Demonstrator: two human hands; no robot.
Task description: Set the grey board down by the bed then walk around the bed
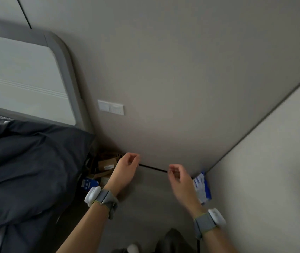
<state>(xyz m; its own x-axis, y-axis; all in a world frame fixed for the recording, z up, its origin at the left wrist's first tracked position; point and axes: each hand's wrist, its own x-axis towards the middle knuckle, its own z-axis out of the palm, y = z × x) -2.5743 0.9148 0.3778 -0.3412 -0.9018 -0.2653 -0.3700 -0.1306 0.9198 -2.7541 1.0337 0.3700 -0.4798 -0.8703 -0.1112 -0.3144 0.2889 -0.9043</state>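
Note:
The grey board (151, 190) stands upright against the beige wall, to the right of the bed (26, 170); its dark top edge runs between my two hands. My left hand (127, 168) hovers at the left end of that edge, fingers loosely curled and apart, with nothing in them. My right hand (179, 177) is at the right end, fingers also loosely curled and empty. Both wrists wear grey straps with white devices. The board's lower part is hidden behind my arms.
A dark duvet covers the bed, and a grey-framed white headboard (59, 57) stands behind it. Cardboard boxes (107, 165) and a blue box (89, 184) fill the gap between bed and wall. A blue-white package (203, 187) sits in the corner. A white wall switch (110, 107) is above.

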